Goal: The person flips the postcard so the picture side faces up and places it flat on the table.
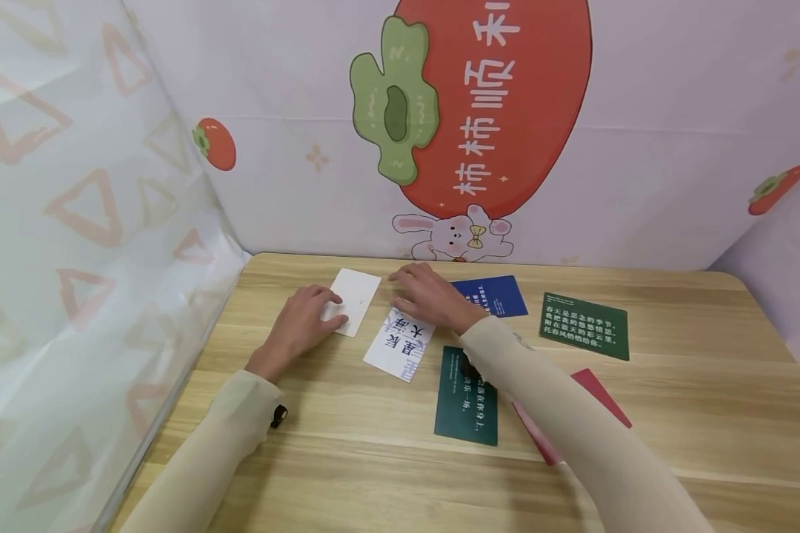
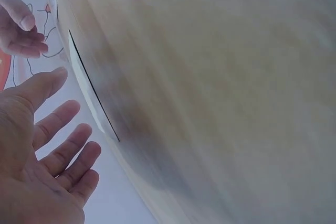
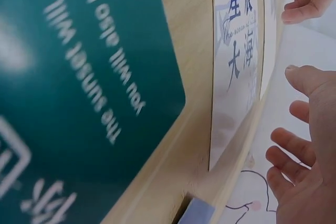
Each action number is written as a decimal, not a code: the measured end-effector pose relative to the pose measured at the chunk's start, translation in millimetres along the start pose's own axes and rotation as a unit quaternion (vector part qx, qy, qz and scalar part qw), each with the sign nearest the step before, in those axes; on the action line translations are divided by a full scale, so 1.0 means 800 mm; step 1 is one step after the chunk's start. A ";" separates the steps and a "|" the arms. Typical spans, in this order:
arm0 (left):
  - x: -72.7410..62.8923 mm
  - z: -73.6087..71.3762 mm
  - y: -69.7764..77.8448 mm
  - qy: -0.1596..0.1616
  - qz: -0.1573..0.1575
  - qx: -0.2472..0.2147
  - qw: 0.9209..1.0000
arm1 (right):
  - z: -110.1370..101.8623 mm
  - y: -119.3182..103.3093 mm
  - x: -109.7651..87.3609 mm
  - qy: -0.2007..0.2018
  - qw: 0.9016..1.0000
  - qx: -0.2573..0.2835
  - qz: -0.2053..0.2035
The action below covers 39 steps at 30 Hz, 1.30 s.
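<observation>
At the far left of the table lies a plain white card (image 1: 356, 300). My left hand (image 1: 302, 320) hovers at its left edge, with fingers spread and slightly bent; in the left wrist view nothing sits in that hand (image 2: 50, 150). To the right is a white card with dark characters (image 1: 400, 346). Over its upper end is my right hand (image 1: 429, 295), which holds nothing in the right wrist view, its fingers (image 3: 291, 145) loosely bent. A blue card (image 1: 500, 296) lies partly hidden behind the right hand.
A teal-green card (image 1: 460, 414) lies under the right forearm. Beyond that arm are a dark green card (image 1: 585, 326) and a red-pink card (image 1: 600, 396), the latter partly covered by the sleeve. A printed cloth (image 1: 293, 192) hangs behind the wooden table (image 1: 347, 459).
</observation>
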<state>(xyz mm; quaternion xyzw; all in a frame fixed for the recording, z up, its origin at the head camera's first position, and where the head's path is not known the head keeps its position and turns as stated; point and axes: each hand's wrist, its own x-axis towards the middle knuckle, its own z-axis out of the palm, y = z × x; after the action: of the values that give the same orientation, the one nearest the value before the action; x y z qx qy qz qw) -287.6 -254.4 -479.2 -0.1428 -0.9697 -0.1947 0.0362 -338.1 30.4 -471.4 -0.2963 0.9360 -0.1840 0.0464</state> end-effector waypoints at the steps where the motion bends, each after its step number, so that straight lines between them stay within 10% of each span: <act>1: -0.001 -0.001 -0.002 -0.001 -0.003 -0.001 1.000 | 0.001 -0.001 0.002 -0.001 1.000 0.002 -0.001; 39: -0.015 -0.008 -0.020 -0.047 -0.051 0.010 0.998 | 0.020 -0.025 0.052 -0.055 0.997 0.034 0.032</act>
<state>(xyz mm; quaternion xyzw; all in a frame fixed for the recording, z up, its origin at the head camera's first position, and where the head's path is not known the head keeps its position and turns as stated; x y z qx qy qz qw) -280.9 -274.1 -480.5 -0.1020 -0.9783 -0.1792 -0.0183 -358.5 -13.7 -477.5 -0.2740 0.9344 -0.1972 0.1140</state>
